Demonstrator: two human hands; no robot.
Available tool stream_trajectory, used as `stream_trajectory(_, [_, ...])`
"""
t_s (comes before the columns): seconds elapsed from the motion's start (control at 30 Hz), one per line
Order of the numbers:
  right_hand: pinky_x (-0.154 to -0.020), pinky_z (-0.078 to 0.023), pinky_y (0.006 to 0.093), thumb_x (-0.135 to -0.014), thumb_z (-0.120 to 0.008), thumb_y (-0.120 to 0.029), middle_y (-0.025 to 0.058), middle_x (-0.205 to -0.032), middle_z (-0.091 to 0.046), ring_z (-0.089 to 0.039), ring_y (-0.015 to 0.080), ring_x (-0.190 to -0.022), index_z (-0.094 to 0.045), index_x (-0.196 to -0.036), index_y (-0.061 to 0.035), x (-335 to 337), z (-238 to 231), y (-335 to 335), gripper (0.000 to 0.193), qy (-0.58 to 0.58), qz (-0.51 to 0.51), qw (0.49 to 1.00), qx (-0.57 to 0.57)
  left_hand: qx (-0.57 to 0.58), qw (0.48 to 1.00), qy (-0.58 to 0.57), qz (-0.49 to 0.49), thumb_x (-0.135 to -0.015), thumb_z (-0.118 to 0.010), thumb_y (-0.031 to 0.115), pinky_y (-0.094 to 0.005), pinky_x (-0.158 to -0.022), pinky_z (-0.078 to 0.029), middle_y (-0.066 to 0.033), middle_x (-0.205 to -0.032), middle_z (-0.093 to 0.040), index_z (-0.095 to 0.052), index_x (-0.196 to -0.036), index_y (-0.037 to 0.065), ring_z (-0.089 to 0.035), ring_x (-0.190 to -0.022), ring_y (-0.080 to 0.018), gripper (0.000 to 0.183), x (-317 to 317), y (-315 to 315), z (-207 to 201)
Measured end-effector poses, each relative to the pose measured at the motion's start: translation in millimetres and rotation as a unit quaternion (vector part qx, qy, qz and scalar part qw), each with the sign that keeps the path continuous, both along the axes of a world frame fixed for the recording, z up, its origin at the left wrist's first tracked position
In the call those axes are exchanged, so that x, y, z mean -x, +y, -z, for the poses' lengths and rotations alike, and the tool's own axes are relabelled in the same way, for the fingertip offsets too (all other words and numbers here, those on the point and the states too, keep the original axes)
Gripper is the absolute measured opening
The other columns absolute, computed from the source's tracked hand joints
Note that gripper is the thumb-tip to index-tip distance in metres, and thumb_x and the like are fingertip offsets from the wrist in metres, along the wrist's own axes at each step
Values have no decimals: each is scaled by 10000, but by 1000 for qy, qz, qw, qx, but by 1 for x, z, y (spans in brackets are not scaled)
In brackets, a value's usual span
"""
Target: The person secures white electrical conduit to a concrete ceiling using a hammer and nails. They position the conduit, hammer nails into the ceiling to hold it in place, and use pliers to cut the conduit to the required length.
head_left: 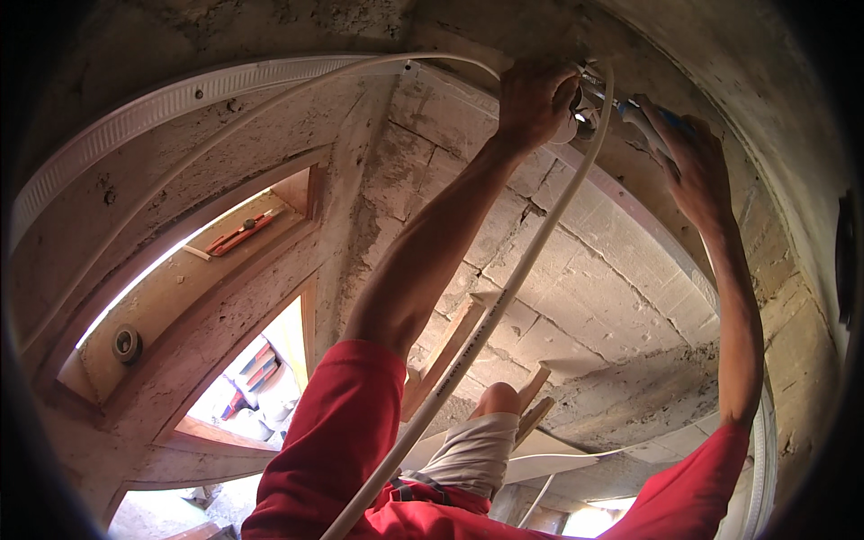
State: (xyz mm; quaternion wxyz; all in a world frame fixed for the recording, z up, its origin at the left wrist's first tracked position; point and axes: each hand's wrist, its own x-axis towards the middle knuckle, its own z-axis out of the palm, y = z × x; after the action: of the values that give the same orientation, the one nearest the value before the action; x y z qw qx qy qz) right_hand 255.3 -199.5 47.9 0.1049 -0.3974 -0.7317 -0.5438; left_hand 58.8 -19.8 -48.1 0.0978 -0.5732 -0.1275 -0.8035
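Note:
Both of my arms reach up to the wall just under the ceiling. My left hand [534, 103] is closed where a thin white pipe [423, 57] runs in along the ceiling edge, with its fingertips beside a small metal part. To its right, my right hand [697, 166] grips a tool with blue and grey handles, apparently pliers [637, 115]. The tool's metal end points toward my left fingertips; what it touches is too small to tell. A white pipe [504, 301] hangs in a curve between my arms, from near the hands down past my body.
A perforated light metal channel [193, 97] follows the wall and ceiling edge. On the window ledge lie an orange-red hand tool [241, 232] and a roll of tape [127, 344]. Rough block wall [576, 270] fills the middle, with wooden pieces [445, 355] below.

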Motion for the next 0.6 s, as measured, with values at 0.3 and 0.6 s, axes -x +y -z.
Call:
stream_trajectory(0.3, [-1009,-470,451,-894,-725,-52,47,-1218,-660,-584,258,-1097,-477,-1545,-320,1,0,-2,747,-36,24,998,-44,8,1000,9,23,-953,-696,236,-432,-927,-509,-85,-988,-760,-769,-1070,112,-676,-968,-303,186,1,-1,-1])
stream_trajectory(0.6, [-907,-501,393,-909,-656,18,25,-1207,-664,-569,234,-1009,-502,-1533,-294,-2,0,-1,714,-58,5,997,-53,-4,1000,22,13,-941,-701,212,-435,-947,-503,-77,-1011,-765,-776,-1045,120,-680,-966,-292,158,3,-2,-2])
